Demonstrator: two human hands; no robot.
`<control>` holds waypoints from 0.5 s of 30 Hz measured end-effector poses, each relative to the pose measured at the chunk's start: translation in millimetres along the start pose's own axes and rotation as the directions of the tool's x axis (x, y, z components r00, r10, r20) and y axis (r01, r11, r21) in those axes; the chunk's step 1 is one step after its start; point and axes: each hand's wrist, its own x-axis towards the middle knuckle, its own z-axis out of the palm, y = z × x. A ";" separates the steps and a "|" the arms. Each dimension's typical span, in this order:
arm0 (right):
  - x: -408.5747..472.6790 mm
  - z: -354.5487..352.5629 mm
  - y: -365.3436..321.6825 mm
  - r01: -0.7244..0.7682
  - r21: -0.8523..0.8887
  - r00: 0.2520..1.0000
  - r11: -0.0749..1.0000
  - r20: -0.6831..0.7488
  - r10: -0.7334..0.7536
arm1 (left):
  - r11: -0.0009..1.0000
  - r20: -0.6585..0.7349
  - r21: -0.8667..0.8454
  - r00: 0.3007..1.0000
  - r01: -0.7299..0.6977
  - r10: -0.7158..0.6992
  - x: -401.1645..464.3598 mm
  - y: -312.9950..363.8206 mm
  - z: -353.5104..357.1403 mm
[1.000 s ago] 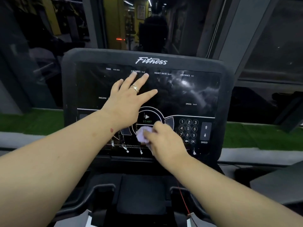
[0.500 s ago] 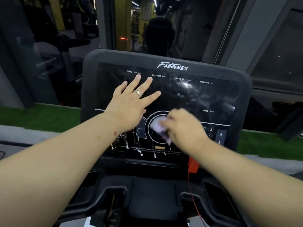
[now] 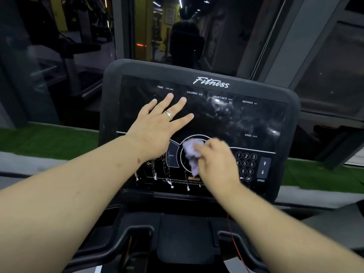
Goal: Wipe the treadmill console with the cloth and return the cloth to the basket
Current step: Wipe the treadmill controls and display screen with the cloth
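The black treadmill console (image 3: 246, 123) fills the middle of the view, its glossy panel smeared and streaked with white drips along the bottom. My left hand (image 3: 157, 127) lies flat on the left half of the panel, fingers spread, a ring on one finger. My right hand (image 3: 214, 162) grips a crumpled pale lilac cloth (image 3: 192, 152) and presses it on the round start button area, just left of the number keypad (image 3: 246, 164). The right hand is blurred. No basket is in view.
Below the console sit the black tray and handle grips (image 3: 137, 237), with a thin red safety cord (image 3: 234, 237) hanging at the right. Behind the console is dark window glass (image 3: 334, 75) with reflections, and green turf (image 3: 39, 140) runs along its base.
My right hand with the cloth went up from the lower panel onto the start button circle and stays there, rubbing. My left hand has kept its place flat on the panel.
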 end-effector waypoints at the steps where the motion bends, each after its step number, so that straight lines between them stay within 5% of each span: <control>1: -18.0 4.9 -8.2 0.057 0.009 0.996 0.998 0.068 -0.058 | 1.000 -0.003 0.004 1.000 -0.010 0.010 -0.5 -1.3 0.0; 4: -8.4 -8.9 -0.9 0.200 -0.042 0.969 0.979 0.159 -0.191 | 1.000 -0.002 0.001 1.000 -0.021 0.021 -1.7 -4.4 -1.9; 7: 36.2 -21.4 12.8 -0.080 -0.090 0.996 0.993 -0.036 0.077 | 1.000 0.020 -0.010 1.000 -0.020 0.020 -1.4 -5.0 -3.1; 9: 20.5 -9.4 3.1 -0.123 -0.026 0.992 0.992 -0.025 0.123 | 0.999 0.020 -0.023 0.999 -0.024 0.025 -1.9 -5.5 -3.1; 12: -26.3 2.9 -16.0 0.149 -0.007 0.963 0.989 0.230 -0.144 | 0.998 0.024 -0.047 0.999 -0.030 0.031 -2.4 -7.7 -6.1; 15: 14.5 -13.6 -4.5 0.260 -0.107 0.945 0.960 0.231 -0.230 | 0.998 0.030 -0.057 0.999 -0.034 0.036 -2.1 -8.0 -9.0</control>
